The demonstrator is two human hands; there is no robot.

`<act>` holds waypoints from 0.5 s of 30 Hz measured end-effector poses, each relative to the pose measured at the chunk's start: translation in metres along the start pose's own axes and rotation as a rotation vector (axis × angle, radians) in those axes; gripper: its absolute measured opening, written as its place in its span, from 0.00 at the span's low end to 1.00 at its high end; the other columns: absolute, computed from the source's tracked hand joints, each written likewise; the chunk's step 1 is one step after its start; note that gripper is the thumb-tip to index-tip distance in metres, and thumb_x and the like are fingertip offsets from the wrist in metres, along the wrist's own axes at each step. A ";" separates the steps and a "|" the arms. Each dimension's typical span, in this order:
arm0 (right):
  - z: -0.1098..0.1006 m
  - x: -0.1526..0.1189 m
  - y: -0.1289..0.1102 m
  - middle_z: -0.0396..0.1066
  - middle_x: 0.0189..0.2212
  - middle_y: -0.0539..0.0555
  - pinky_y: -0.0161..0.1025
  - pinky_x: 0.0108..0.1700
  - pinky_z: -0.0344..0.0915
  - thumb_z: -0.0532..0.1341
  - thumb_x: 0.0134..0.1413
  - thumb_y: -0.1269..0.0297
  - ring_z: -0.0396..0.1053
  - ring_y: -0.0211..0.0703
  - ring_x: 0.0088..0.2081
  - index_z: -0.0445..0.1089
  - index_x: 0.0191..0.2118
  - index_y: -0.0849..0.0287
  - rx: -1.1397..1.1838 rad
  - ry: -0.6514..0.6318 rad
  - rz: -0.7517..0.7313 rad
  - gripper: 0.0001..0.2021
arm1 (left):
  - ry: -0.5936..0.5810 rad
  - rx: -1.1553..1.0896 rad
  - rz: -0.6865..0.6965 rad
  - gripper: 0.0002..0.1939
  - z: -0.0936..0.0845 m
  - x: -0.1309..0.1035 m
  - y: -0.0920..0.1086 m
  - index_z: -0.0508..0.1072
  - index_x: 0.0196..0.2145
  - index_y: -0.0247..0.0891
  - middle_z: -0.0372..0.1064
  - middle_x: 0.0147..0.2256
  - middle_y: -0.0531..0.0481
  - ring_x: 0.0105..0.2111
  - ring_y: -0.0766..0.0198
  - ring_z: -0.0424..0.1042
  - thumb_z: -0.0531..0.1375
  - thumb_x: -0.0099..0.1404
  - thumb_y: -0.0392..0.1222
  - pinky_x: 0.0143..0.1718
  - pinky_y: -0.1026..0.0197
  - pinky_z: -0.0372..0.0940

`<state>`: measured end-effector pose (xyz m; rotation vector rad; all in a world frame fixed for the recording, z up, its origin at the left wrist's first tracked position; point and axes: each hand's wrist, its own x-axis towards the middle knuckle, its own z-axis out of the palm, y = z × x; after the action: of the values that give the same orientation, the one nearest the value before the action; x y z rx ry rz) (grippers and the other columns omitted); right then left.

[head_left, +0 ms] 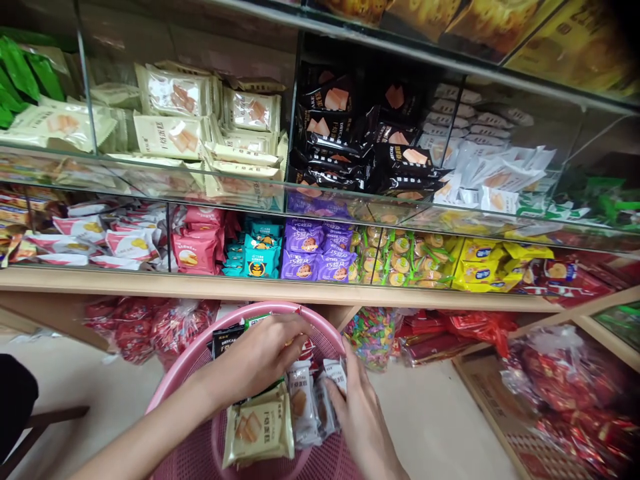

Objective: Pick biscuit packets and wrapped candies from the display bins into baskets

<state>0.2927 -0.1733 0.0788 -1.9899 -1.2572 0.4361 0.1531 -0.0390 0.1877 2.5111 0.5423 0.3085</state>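
Note:
A pink plastic basket point(173, 380) stands in front of me, holding several wrapped snacks. My left hand point(273, 347) reaches over it with fingers curled down among the packets; what they hold is hidden. My right hand point(365, 407) is at the basket's right side, its thumb against a white cake packet point(335, 375) and its fingers along the rim. Another white cake packet point(303, 400) stands between the hands. Cream-coloured cake packets point(259, 427) lie below my left wrist. A black cake packet point(225, 340) sits at the basket's back left, and a green one point(256, 319) shows behind my left hand.
A glass-fronted shelf point(250, 285) crosses ahead with cream packets point(175, 137), black packets point(333, 133), purple packets point(320, 247) and yellow packets point(475, 263). Bags of red-wrapped sweets point(183, 327) lie beneath. A cardboard box point(493, 393) is at right, a dark stool point(20, 400) at left.

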 end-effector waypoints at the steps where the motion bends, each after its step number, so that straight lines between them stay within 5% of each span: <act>1: 0.001 0.000 0.000 0.53 0.59 0.58 0.46 0.56 0.58 0.49 0.56 0.67 0.53 0.47 0.59 0.40 0.63 0.54 -0.042 0.002 -0.011 0.29 | 0.008 -0.006 -0.003 0.13 0.000 -0.002 -0.001 0.69 0.38 0.38 0.70 0.35 0.50 0.35 0.66 0.69 0.46 0.66 0.38 0.38 0.65 0.62; 7: 0.015 -0.001 0.004 0.53 0.59 0.61 0.49 0.51 0.63 0.49 0.55 0.67 0.54 0.54 0.58 0.44 0.62 0.56 -0.267 -0.098 0.014 0.29 | 0.062 -0.015 -0.021 0.14 0.002 -0.026 -0.013 0.69 0.43 0.41 0.71 0.39 0.50 0.40 0.65 0.69 0.46 0.66 0.39 0.43 0.64 0.64; 15: 0.019 -0.010 0.013 0.48 0.61 0.55 0.50 0.57 0.57 0.47 0.57 0.69 0.48 0.50 0.61 0.44 0.62 0.49 -0.300 -0.070 -0.081 0.27 | 0.186 0.135 -0.037 0.15 0.013 -0.091 -0.020 0.66 0.48 0.47 0.69 0.46 0.50 0.45 0.62 0.68 0.53 0.62 0.44 0.45 0.64 0.65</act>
<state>0.2846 -0.1779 0.0558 -2.1759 -1.5150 0.2923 0.0701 -0.0692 0.1567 2.6146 0.7030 0.5108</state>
